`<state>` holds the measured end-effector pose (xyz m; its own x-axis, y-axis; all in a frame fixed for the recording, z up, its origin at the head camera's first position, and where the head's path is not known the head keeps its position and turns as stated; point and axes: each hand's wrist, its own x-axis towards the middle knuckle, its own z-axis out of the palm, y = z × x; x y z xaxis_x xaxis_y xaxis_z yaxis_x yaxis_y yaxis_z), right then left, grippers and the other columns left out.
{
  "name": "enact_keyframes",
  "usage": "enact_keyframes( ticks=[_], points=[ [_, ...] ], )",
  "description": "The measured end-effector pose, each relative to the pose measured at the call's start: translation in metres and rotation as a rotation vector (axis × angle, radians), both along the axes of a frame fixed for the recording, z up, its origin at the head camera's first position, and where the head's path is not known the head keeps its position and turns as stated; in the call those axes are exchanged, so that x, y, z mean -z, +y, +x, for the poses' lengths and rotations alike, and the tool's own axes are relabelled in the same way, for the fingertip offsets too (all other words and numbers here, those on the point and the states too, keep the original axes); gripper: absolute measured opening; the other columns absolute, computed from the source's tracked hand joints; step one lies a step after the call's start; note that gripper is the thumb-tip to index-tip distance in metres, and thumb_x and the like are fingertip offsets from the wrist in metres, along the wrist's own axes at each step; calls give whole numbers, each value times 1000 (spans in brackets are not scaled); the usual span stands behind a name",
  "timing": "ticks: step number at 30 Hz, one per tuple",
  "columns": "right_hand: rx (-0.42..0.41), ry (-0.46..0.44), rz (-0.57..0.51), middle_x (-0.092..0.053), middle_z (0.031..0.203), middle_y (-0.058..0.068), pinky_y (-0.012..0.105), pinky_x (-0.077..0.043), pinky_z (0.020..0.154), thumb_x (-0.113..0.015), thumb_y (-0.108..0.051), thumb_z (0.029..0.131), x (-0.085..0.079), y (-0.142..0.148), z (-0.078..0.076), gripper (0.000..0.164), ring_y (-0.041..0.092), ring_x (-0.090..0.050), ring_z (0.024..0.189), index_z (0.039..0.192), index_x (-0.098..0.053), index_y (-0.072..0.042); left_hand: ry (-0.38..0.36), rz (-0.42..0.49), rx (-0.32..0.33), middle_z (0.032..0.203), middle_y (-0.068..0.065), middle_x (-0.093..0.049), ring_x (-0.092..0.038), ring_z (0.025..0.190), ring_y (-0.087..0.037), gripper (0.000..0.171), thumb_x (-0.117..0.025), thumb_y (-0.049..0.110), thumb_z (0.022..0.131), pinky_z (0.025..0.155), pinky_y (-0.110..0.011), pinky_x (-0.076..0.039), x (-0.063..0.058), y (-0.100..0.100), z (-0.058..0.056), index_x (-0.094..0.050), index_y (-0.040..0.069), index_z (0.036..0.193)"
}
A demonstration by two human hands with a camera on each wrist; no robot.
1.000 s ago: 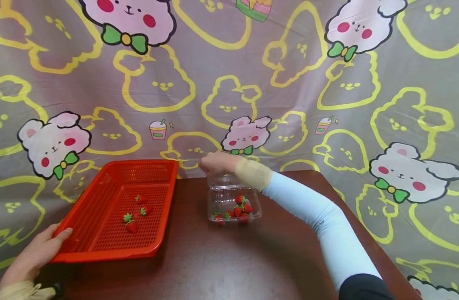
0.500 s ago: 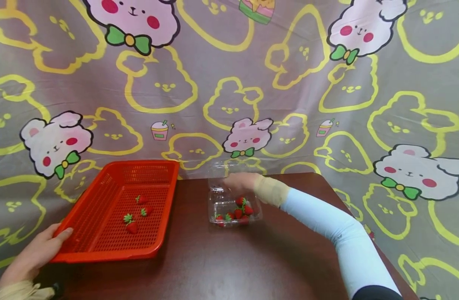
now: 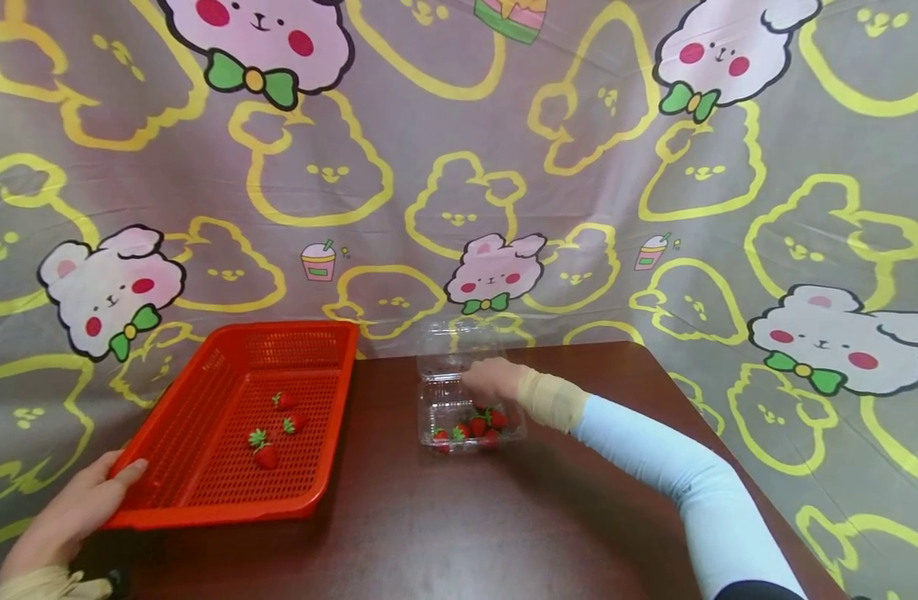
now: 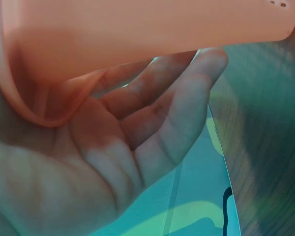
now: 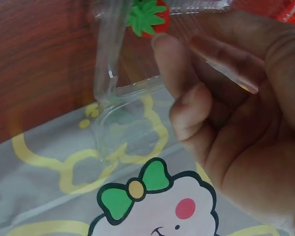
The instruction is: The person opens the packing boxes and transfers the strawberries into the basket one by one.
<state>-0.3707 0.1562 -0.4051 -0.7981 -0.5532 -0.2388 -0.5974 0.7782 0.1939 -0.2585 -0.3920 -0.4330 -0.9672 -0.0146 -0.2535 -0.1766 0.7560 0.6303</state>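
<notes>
Red, green-leaved strawberries (image 3: pixel 478 427) in a clear plastic box (image 3: pixel 446 407) lie just nearside of the half-curled right hand (image 3: pixel 492 380), its hold unclear; the left hand (image 3: pixel 80 504) grips a red plastic basket (image 3: pixel 219 510).

Curtained booth; brown table (image 3: pixel 444 517), backdrop cloth (image 3: pixel 466 125) (cartoon-printed)
</notes>
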Motion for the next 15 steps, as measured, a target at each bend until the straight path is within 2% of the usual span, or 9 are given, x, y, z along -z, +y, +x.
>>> enact_keyframes(
  ticks=[6, 10, 15],
  points=[
    [-49, 122, 36, -72, 81, 2, 35, -55, 64, -71, -13, 87, 6, -1, 1, 5, 18, -59, 64, 89, -72, -18, -12, -5, -3, 118, -37, -50, -55, 87, -15, 70, -28, 43, 105, 73, -30, -42, 1, 0, 1, -22, -19, 137],
    [-62, 157, 45, -72, 79, 3, 37, -55, 62, -71, -12, 87, 10, -1, 1, 5, 20, -61, 63, 85, -71, -17, -22, 0, -3, 120, -38, -48, -56, 88, -16, 70, -27, 42, 105, 73, -30, -43, 0, 0, 0, -21, -20, 137],
    [-44, 172, 46, -72, 78, 4, 41, -55, 57, -69, -8, 84, 19, 1, 2, 8, 23, -64, 63, 78, -69, -14, -53, 7, -34, 124, -41, -44, -59, 94, -27, 72, -29, 44, 105, 74, -33, -44, -2, 4, 0, -19, -20, 138]
  ],
)
